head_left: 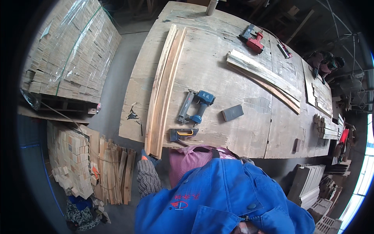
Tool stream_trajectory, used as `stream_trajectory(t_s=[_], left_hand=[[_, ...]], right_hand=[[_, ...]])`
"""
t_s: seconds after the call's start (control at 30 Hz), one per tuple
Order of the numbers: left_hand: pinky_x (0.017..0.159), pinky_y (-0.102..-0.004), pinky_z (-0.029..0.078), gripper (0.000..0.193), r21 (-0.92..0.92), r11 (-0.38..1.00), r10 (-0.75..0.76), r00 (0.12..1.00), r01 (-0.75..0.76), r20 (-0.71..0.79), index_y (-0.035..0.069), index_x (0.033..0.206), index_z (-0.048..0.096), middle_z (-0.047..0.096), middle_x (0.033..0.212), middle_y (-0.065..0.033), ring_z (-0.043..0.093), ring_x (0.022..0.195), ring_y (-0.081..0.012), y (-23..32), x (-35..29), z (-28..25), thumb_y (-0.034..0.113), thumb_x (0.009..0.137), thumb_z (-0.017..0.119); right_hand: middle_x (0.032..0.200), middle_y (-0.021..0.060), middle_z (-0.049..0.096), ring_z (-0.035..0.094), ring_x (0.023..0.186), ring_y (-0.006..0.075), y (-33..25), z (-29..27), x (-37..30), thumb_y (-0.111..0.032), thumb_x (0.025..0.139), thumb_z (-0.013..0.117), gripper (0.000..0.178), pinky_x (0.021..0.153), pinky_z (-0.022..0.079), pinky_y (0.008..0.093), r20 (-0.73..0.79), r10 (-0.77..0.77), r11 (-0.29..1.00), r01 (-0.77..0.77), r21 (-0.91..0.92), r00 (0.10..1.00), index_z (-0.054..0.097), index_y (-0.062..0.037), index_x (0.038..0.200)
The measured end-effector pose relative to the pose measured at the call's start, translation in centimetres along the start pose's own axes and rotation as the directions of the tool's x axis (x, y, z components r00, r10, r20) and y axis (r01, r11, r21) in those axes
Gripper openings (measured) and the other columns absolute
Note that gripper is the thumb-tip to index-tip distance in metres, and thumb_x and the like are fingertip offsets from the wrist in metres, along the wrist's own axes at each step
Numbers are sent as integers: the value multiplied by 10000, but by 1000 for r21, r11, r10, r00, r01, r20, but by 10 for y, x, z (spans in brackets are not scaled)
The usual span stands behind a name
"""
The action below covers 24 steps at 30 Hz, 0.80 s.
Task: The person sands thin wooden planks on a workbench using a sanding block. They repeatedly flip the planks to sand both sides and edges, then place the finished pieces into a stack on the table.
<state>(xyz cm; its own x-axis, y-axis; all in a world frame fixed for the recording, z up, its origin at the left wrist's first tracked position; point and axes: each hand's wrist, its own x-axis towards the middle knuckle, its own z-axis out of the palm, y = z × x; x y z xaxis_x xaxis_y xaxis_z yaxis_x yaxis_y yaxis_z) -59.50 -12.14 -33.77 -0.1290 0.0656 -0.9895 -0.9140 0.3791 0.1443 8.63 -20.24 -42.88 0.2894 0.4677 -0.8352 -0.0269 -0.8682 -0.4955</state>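
Note:
Long narrow wooden boards lie side by side along the left part of the worktable, their near ends reaching past its front edge. At those near ends my left hand, in a blue and orange glove, is closed around the wood; part of its fingers is hidden beneath it. My right hand is out of sight. To the right of the boards lies a blue nail gun. Closer to me is a dark hand tool with a yellow grip, and farther right a dark grey block.
More planks and a red nail gun lie farther off on the plywood worktable. Wrapped stacked wood stands at left, above bundled slats. Another person bends over boards at the far right.

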Motion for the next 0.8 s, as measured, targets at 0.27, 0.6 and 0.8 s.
stream_trajectory(t_s=[0.27,0.6,0.8], left_hand=[[1117,-640,276,977,29,997,77,997,-76,-27,154,1546,352,344,1575,-176,387,1402,-408,9,13,-3,823,837,416],[1103,-611,311,966,55,990,133,990,-131,-48,139,1535,362,377,1544,-187,414,1377,-408,8,21,5,796,834,464],[1094,-593,332,960,80,985,158,986,-153,-51,130,1528,368,396,1526,-194,430,1361,-407,6,26,12,779,831,493]], right_hand=[[978,80,752,694,849,175,-35,10,-34,-128,873,744,227,779,569,323,110,-230,958,245,-151,967,739,-39,1082],[989,73,753,689,871,165,-25,15,-29,-198,866,755,247,787,563,323,-17,-53,996,51,-75,998,754,-46,1061],[985,69,751,683,879,160,-30,10,-30,-232,877,755,258,775,562,324,41,-76,997,76,-11,996,755,-59,1069]])
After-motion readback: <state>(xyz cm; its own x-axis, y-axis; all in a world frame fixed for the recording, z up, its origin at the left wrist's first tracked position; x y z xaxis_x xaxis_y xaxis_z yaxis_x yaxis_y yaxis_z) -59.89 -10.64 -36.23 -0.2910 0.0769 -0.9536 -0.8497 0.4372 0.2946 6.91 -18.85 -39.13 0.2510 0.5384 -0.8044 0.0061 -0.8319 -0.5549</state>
